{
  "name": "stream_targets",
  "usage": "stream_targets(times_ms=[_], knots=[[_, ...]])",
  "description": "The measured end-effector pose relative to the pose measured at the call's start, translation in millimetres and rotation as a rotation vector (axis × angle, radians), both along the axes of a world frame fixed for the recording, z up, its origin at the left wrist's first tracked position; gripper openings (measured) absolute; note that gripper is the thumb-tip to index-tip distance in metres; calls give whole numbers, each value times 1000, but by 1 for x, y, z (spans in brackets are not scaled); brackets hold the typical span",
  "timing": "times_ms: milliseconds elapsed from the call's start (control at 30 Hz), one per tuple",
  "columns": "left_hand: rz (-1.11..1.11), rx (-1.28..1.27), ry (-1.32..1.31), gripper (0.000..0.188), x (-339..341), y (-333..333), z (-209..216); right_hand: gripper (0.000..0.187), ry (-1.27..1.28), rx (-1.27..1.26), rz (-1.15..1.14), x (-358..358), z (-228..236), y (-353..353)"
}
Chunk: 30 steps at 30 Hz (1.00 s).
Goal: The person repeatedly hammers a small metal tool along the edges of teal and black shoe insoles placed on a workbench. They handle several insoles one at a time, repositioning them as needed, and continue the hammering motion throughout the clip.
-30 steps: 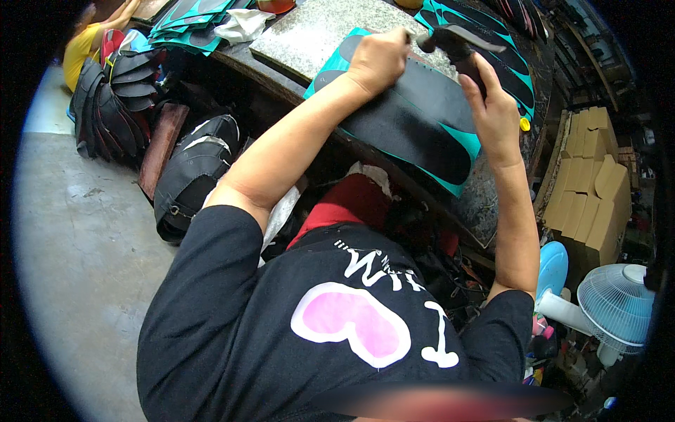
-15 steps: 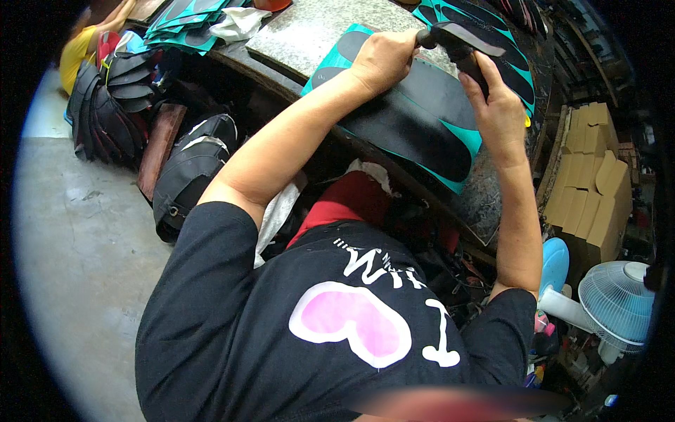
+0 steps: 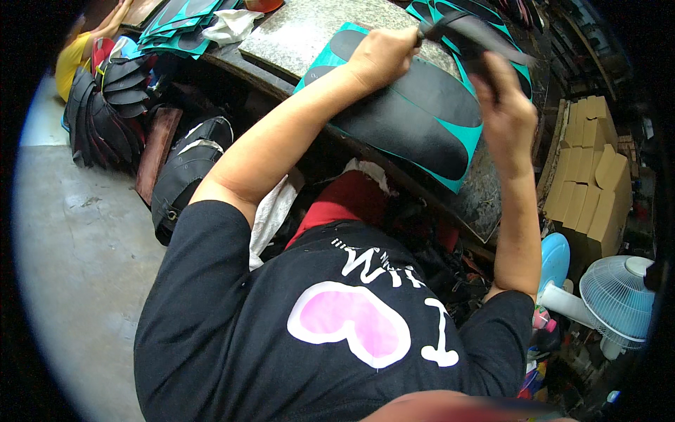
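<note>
My left hand point(image 3: 383, 58) is closed on the end of a dark, curved, strip-like piece point(image 3: 471, 29) with a greyish edge, blurred by motion. Its exact kind cannot be made out. My right hand point(image 3: 508, 116) is raised beside it, smeared, its fingers curled around something black at the piece's lower side. Both hands are above a teal and black sheet point(image 3: 460, 136) marked with large rounded black shapes, which lies across the front of the worktable point(image 3: 316, 20). My left wrist hides part of that sheet.
More teal and black sheets point(image 3: 184, 22) are piled at the far left beside a white crumpled bag point(image 3: 232, 24). Black curved pieces point(image 3: 105, 105) hang near a person in yellow point(image 3: 72, 60). Cardboard boxes point(image 3: 587, 176) and a blue-white fan point(image 3: 619, 302) stand right.
The dark piece has swung, its free end reaching farther right and down. My right hand has moved right and slightly down, away from the left hand. My left hand has hardly moved.
</note>
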State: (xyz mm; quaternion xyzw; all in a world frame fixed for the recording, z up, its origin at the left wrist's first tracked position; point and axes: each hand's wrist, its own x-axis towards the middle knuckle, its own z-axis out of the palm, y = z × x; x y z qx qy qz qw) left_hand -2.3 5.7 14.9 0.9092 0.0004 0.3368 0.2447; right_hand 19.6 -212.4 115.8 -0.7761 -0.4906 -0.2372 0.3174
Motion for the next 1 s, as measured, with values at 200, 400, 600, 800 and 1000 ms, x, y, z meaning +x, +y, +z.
stream_targets(times_ms=[200,400,600,800,1000], knots=[[-69,-959,-23,17,8,7,-10,42,87,-106,-246,23,-13,-26],[-41,-383,4,17,7,4,-10,38,112,186,6,11,22,-32],[-151,22,-177,10,7,-13,-8,41,140,-142,-213,12,-18,-19],[-152,-820,25,15,15,2,-12,41,123,7,-130,18,10,-40],[-87,-164,-99,19,11,-14,-10,35,-18,129,-24,-3,14,-21]])
